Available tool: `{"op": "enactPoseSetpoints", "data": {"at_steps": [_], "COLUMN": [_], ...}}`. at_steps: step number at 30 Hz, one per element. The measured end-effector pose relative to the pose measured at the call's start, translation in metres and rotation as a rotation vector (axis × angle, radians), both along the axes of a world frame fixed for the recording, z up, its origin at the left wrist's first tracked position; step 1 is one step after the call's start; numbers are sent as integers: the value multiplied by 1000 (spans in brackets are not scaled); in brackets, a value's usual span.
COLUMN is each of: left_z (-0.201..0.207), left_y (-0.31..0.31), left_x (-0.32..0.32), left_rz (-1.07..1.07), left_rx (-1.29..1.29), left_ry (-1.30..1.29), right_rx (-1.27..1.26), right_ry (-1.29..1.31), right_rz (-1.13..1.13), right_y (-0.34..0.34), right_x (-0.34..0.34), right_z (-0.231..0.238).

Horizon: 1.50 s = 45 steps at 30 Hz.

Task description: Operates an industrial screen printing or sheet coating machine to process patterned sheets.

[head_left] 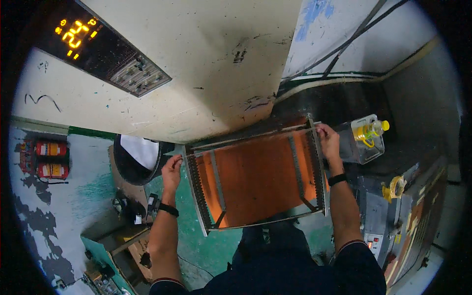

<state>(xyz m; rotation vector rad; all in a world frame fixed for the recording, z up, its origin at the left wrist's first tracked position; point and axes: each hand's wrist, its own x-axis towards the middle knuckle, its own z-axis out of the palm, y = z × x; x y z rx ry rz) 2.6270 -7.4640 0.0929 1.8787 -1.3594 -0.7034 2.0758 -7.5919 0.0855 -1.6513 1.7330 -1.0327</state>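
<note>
In front of me is a metal rack (pixel 199 201) with toothed sides, filled by orange-brown sheet surfaces and crossed by two grey bars. A thin orange-brown panel (pixel 258 177) spans between my hands at the rack's far edge; its outline partly merges with the rack. My left hand (pixel 171 172) is closed, thumb and fingers pinching at the panel's far left corner. At the far right corner my right hand (pixel 329 141) pinches likewise, higher up beside the rack's side. Exactly how the panel sits against the rack's teeth cannot be made out.
A cream cabinet (pixel 196 73) with a lit display panel (pixel 98 44) rises beyond the rack. To the right stand a clear jug with yellow cap (pixel 368 137) and a grey machine (pixel 393 211). Left are a black round bin (pixel 123 162), fire extinguishers (pixel 51 160) and a box (pixel 118 255).
</note>
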Motion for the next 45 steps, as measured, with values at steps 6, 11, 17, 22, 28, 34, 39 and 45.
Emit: {"op": "enactPoseSetpoints", "data": {"at_steps": [6,11,17,22,28,34,39,45], "left_z": [-26,-69,-69,-95,-49,-72,-63,-59], "left_y": [4,39,34,61,54,77,53,72], "left_x": [-6,-2,-51,-30,-50,-47,-68,-51], "left_rz": [45,207,269,222,203,224,132,187], "left_rx": [117,78,502,261,431,357,343,385], "left_ry": [176,-148,143,128,13,83,17,106], "right_rx": [97,-18,298,376,485,444,355,370], "right_ry": [-150,37,586,611,637,696,852,828], "right_rz": [-1,159,161,219,203,332,363,493], "right_y": [-20,-42,-60,-80,-93,-94,-100,-95], "right_x": [12,56,85,99,110,125,84,113], "right_z": [2,8,-8,-31,-16,-25,-79,-62]}}
